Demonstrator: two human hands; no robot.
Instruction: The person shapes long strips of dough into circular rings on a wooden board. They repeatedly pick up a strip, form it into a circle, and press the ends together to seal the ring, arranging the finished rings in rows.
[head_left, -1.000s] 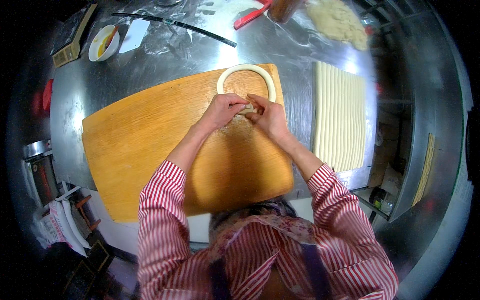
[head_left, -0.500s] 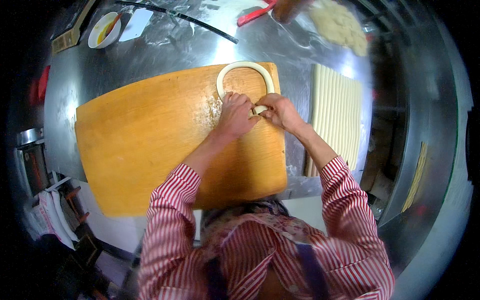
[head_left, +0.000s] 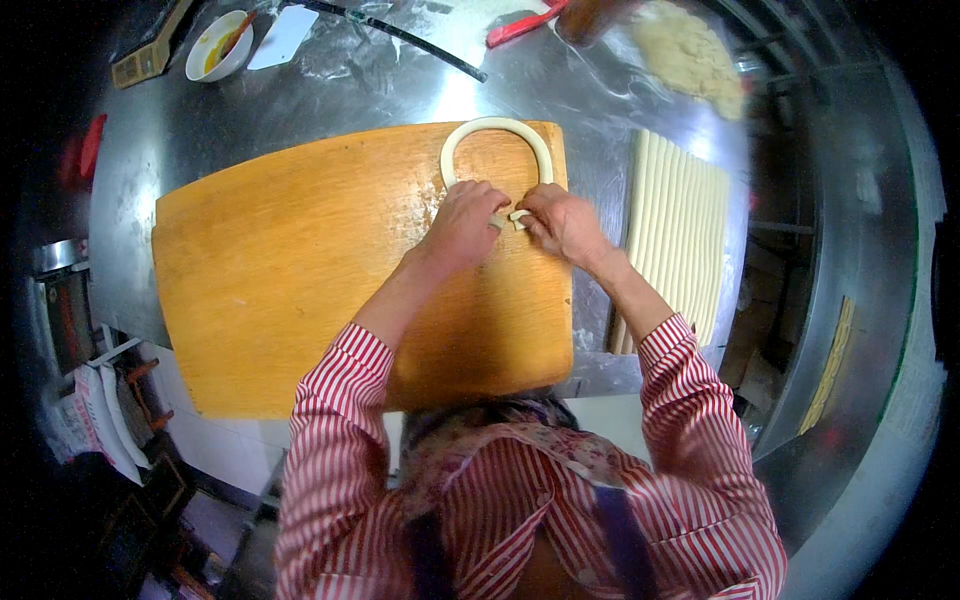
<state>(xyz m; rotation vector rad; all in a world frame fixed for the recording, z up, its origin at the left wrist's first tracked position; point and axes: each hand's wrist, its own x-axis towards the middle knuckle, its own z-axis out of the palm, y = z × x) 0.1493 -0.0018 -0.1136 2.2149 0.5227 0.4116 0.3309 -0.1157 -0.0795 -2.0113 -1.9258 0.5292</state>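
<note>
A pale dough rope [head_left: 497, 124] curves in a near-ring at the far right corner of the wooden board [head_left: 290, 260]. Around its left end my left hand [head_left: 463, 222] is closed, a bit of the tip showing by the fingers. The right end is pinched in my right hand [head_left: 566, 224], its short tip pointing toward the left hand. Between the two ends is a small gap. Beyond the board's right edge, several dough strips [head_left: 676, 235] lie side by side on the metal table.
On the metal table [head_left: 130, 220] at the far left are a white bowl [head_left: 218, 48] with yellow liquid and a white scraper [head_left: 283, 37]. A black rod [head_left: 400, 35] and red-handled tool [head_left: 522, 27] lie at the back. A dough lump [head_left: 687, 58] rests far right.
The two dough ends, touching or overlapping before, now stand slightly apart. My hands have shifted only a little, and the whole view has moved slightly.
</note>
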